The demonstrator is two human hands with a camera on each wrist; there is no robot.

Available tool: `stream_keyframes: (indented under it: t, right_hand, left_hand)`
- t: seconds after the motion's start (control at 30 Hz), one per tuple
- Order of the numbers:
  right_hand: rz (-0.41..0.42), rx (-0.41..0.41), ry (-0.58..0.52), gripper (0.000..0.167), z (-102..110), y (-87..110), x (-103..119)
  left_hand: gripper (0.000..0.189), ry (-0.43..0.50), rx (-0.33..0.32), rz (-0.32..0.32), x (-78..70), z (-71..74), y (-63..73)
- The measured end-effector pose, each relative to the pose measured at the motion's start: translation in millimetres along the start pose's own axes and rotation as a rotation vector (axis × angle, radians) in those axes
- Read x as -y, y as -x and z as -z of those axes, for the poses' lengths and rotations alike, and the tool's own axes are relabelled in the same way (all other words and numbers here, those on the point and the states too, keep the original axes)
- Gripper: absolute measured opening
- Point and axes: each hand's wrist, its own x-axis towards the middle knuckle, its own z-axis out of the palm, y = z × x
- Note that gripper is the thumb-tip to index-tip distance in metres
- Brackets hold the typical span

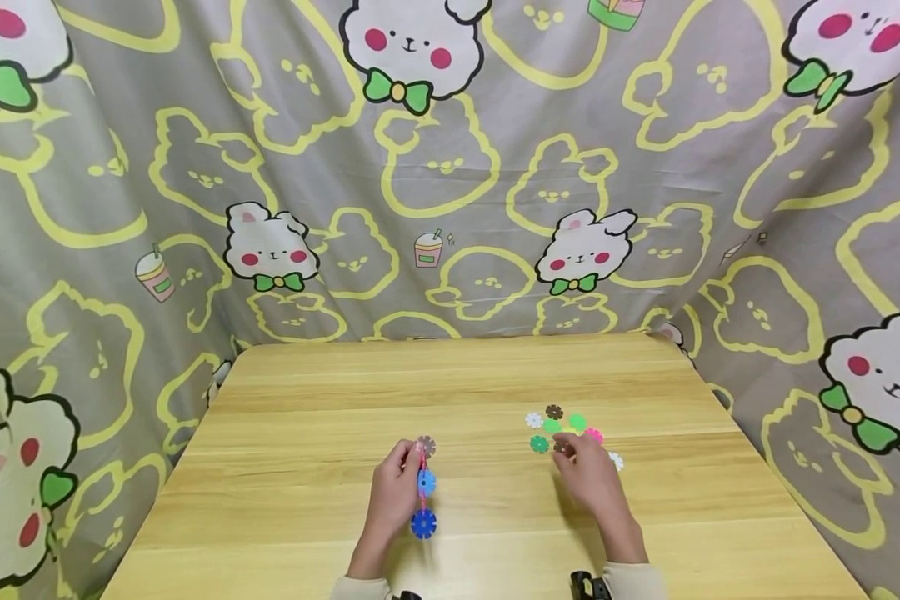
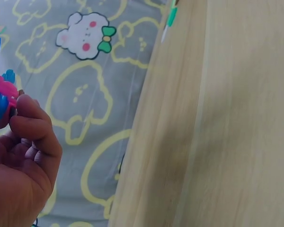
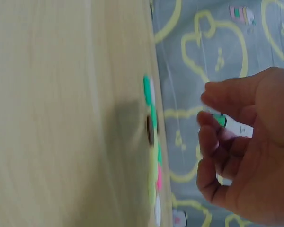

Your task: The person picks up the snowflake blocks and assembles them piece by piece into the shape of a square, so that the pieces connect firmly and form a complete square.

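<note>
Left hand (image 1: 396,485): we are seeing thumb and fingers pinching the far part of a disc chain (image 1: 426,482).
Right hand (image 1: 591,477): we are finding it holding nothing, its fingers loosely bent, its thumb standing apart, hovering over loose discs (image 1: 540,444).
Disc chain: we are listing dark blue nearest, light blue midway, pink between, brownish farthest, hanging above the tabletop (image 1: 465,375).
Loose discs: we are noting green, brown, white and pink pieces lying clustered, right of centre.
Curtain (image 1: 450,179): we are observing rabbit print surrounding the tabletop.
</note>
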Motion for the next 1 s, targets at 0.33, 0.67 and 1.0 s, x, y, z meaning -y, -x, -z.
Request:
stream_keyframes:
  t: [0.33,0.67,1.0]
  right_hand:
    - [-0.155,0.080,0.122,0.044,12.8,7.2,-29.4]
    - [-0.158,0.107,0.115,0.035,11.7,6.6,-41.2]
    - [-0.133,0.082,0.111,0.037,9.5,2.8,-45.7]
  left_hand:
    - [0.030,0.032,-0.025,0.032,-0.6,1.9,-2.6]
    - [0.030,0.023,-0.031,0.035,-1.1,3.2,-1.6]
    - [0.030,-0.005,-0.019,0.022,1.8,4.4,-2.5]
